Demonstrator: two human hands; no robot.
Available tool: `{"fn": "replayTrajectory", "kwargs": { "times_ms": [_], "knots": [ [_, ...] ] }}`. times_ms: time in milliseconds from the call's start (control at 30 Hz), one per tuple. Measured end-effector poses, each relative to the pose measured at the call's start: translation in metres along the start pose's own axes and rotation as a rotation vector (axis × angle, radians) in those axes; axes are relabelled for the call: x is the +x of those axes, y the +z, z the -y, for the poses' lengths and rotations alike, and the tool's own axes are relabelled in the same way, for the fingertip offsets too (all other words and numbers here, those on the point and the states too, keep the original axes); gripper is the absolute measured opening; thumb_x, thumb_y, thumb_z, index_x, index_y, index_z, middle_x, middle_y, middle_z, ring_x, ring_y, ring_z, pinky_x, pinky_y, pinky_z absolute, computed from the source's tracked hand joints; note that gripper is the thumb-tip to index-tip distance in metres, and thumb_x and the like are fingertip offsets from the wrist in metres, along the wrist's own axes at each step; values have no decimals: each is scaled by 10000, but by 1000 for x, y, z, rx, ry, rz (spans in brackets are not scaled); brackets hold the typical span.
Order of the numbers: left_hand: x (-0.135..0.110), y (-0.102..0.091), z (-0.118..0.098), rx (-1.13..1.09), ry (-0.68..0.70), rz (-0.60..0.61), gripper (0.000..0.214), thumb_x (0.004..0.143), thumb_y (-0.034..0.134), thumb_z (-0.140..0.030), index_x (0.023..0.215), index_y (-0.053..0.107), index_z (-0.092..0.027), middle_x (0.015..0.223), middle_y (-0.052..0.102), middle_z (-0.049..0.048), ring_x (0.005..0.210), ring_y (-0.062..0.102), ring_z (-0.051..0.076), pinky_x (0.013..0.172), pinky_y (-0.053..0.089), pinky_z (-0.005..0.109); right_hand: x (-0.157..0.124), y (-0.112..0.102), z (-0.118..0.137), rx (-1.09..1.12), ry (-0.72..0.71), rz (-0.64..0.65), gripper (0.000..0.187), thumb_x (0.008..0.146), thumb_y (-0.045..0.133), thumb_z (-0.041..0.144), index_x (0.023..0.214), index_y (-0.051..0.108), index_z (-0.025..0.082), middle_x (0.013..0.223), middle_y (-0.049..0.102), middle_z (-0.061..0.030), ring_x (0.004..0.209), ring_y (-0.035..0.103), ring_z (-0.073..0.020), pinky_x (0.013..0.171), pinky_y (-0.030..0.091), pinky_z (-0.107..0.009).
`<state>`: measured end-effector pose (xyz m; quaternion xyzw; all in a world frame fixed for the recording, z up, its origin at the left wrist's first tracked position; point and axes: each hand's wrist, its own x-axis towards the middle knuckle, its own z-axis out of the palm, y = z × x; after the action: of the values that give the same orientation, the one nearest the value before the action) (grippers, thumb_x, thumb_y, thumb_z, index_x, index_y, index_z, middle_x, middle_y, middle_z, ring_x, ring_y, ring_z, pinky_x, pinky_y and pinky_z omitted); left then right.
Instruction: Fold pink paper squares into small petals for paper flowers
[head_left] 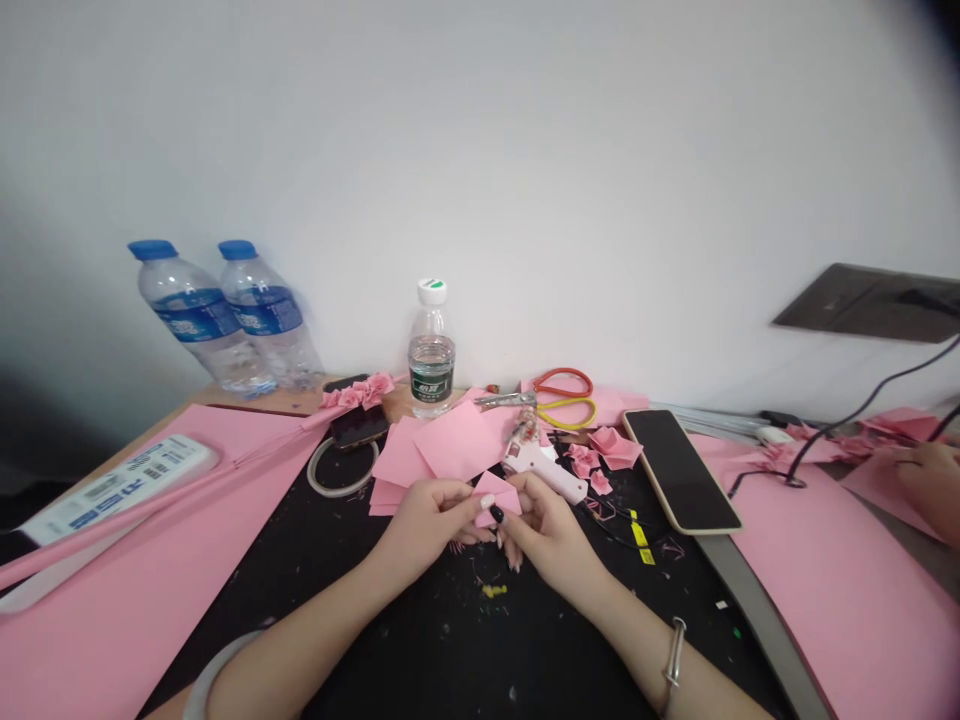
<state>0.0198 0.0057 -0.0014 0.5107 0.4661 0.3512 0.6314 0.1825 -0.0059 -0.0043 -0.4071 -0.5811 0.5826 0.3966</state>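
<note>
Between my two hands is a small piece of folded pink paper [496,497], pinched with both thumbs on its near face. My left hand [441,513] grips its left side, and my right hand [546,527] grips the right side. Just beyond them lies a stack of pink paper squares [454,442]. A pale glue gun [544,470] rests behind my right hand, its tip smeared with residue. Several folded pink paper flowers [585,460] sit to its right. Scissors [566,400] with one red and one yellow handle lie at the back.
A small water bottle [432,360] stands against the wall, with two larger bottles [259,310] leaning at left. A tape roll [319,475] and a phone [681,470] flank the work area. Large pink sheets [847,570] lie at both sides. Another person's hand [930,485] is at far right.
</note>
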Motion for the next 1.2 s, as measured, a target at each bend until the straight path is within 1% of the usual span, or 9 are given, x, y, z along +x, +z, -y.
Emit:
{"fn": "replayTrajectory", "kwargs": {
  "times_ms": [233, 467, 800, 933, 1100, 1200],
  "knots": [
    [-1, 2, -2, 11, -33, -19, 252, 718, 614, -355, 590, 554, -146, 523, 609, -33, 608, 688, 187, 510, 492, 208, 1, 0, -4, -14, 13, -4, 115, 806, 506, 259, 824, 417, 188, 512, 495, 96, 333, 438, -51, 345, 353, -166],
    [0, 3, -1, 21, -43, -32, 245, 719, 608, -338, 580, 556, -143, 504, 603, -34, 592, 683, 180, 505, 485, 205, 1, 1, -1, -24, 14, -11, 102, 805, 494, 248, 810, 412, 187, 498, 492, 98, 326, 434, -50, 338, 346, -162],
    [-2, 1, -1, 95, 8, -60, 278, 733, 585, -361, 558, 534, -150, 488, 601, -19, 576, 675, 195, 504, 488, 231, 1, 1, -4, -33, 36, 0, 109, 793, 499, 247, 824, 409, 193, 534, 508, 92, 330, 449, -53, 334, 359, -160],
    [-2, 1, -2, 48, 2, -29, 266, 732, 593, -373, 599, 560, -146, 538, 631, -11, 604, 682, 190, 512, 491, 219, 2, -1, -6, -90, 63, 19, 96, 788, 503, 232, 776, 418, 188, 528, 514, 80, 332, 466, -57, 329, 353, -155],
    [-1, 1, -2, -29, -1, 38, 222, 710, 638, -360, 739, 625, -140, 651, 690, 11, 667, 684, 176, 576, 506, 219, 3, -4, -7, -41, 73, 1, 175, 811, 499, 326, 748, 412, 189, 536, 542, 63, 301, 459, -60, 303, 331, -161],
    [0, 0, -1, -29, -15, 39, 210, 692, 660, -342, 696, 610, -138, 623, 693, 17, 644, 681, 173, 569, 504, 221, 4, -5, -6, -11, 85, 14, 214, 812, 505, 367, 755, 411, 184, 534, 547, 60, 299, 460, -60, 308, 341, -164]
  ]
}}
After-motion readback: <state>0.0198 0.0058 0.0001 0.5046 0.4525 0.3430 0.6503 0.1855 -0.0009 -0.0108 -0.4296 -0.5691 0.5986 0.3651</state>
